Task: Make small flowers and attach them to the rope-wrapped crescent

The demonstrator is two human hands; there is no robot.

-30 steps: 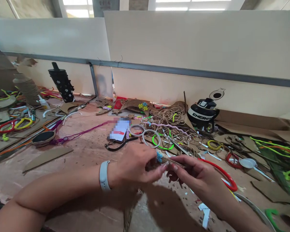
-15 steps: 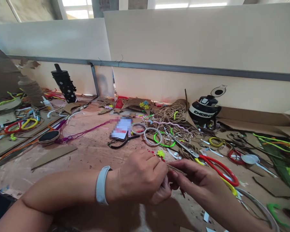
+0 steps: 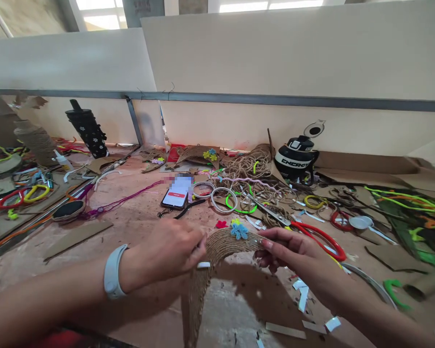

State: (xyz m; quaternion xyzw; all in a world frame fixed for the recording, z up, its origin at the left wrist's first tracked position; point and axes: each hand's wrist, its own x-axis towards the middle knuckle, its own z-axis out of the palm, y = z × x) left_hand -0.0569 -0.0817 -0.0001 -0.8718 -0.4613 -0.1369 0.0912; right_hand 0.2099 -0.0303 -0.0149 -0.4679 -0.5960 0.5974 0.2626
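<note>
A curved, twine-covered piece (image 3: 214, 244) stands in front of me, one side running down to the bottom of the view. Felt-like flowers sit along its top edge: a blue flower (image 3: 239, 231), a red flower (image 3: 221, 224) and a yellow-green one mostly behind the blue. My right hand (image 3: 288, 249) pinches the piece at its right end between thumb and fingers. Closed and slightly blurred, my left hand (image 3: 170, 246) is at the curve's left side; what its fingers hold is hidden. Just below those fingertips shows a small white strip (image 3: 203, 265).
Red-handled scissors (image 3: 317, 237) lie beyond my right hand, near white rings (image 3: 224, 200) and a phone (image 3: 177, 192). Tangled twine (image 3: 252, 162) and a black bottle (image 3: 295, 159) are at the back. A cardboard piece (image 3: 76, 238) lies left; paper scraps (image 3: 302, 295) are scattered right.
My hands have moved apart, the left one going left. The twine-covered piece and its blue flower, mostly hidden before, now show between them. The view has shifted slightly right.
</note>
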